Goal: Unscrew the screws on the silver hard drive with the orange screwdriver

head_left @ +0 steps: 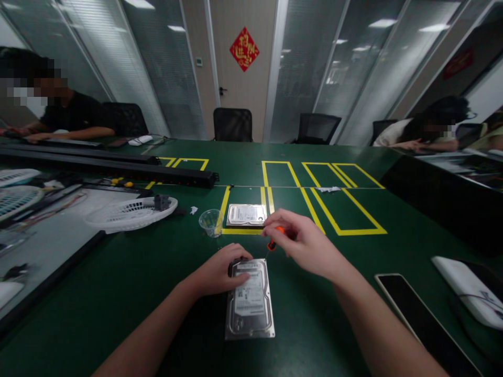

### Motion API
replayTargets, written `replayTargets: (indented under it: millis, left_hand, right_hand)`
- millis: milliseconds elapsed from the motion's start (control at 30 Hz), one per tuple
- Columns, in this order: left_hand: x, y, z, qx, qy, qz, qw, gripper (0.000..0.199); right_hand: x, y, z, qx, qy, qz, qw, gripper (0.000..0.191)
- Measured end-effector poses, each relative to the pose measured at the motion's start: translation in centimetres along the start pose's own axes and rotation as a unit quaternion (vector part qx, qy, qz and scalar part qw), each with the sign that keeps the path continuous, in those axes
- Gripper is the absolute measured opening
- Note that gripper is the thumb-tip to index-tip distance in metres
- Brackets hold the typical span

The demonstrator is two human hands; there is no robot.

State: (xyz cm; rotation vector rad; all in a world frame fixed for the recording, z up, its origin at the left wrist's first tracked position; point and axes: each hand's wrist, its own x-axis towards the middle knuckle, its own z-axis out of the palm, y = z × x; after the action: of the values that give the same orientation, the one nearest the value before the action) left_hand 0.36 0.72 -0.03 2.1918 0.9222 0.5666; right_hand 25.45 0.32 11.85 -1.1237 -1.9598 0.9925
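Observation:
A silver hard drive [251,296] with a white label lies label up on the green table in front of me. My left hand [222,269] grips its upper left side, the thumb resting on the label. Pinched in the fingers of my right hand [293,235] is a screwdriver [271,245] with an orange and black handle. Its thin shaft points down to the upper right corner of the drive; the tip is too small to make out. Beyond my hands lies a second hard drive [246,214], beside a clear plastic cup [211,223].
Yellow tape [363,231] marks rectangles on the green table [188,324]. To the left are a white fan grille [131,213] and long black bars [176,173]. A phone [420,314] and a white device [467,288] lie to the right. People sit at both far sides.

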Motion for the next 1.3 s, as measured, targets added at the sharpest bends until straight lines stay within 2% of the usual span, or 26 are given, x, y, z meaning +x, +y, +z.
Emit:
replayTargets:
  millis: [167, 333, 500, 600, 767, 900, 1133, 1300]
  left_hand:
    - [-0.02, -0.04, 0.00, -0.002, 0.003, 0.001, 1.000, 0.033]
    - [0.01, -0.13, 0.06, -0.004, 0.000, -0.001, 1.000, 0.033]
    - [-0.02, -0.14, 0.01, -0.004, -0.002, -0.003, 1.000, 0.034]
    - [-0.03, -0.09, -0.04, -0.003, -0.002, -0.002, 1.000, 0.034]
    - [-0.06, -0.03, -0.03, -0.002, -0.002, -0.005, 1.000, 0.035]
    - [-0.06, -0.10, -0.01, 0.000, 0.002, -0.002, 1.000, 0.034]
    - [-0.03, -0.22, 0.01, -0.001, 0.000, 0.002, 1.000, 0.034]
    - [-0.01, -0.10, 0.01, 0.002, 0.001, 0.000, 1.000, 0.033]
  right_hand:
    - [0.08, -0.20, -0.25, 0.015, -0.047, 0.027, 0.998, 0.025]
    - [-0.10, -0.22, -0.43, 0.044, -0.056, 0.049, 0.996, 0.032]
    - [-0.07, 0.18, -0.25, 0.021, -0.030, 0.036, 0.999, 0.017]
    - [0.02, 0.33, -0.01, 0.016, -0.006, 0.021, 1.000, 0.015]
    - [-0.05, 0.09, 0.08, 0.028, -0.004, 0.004, 1.000, 0.007]
    - [-0.09, -0.19, -0.16, 0.025, -0.015, -0.006, 1.000, 0.014]
    - [-0.05, -0.33, -0.21, 0.022, -0.056, 0.035, 0.998, 0.028]
    - [-0.08, -0.42, -0.32, 0.049, -0.060, 0.052, 0.996, 0.031]
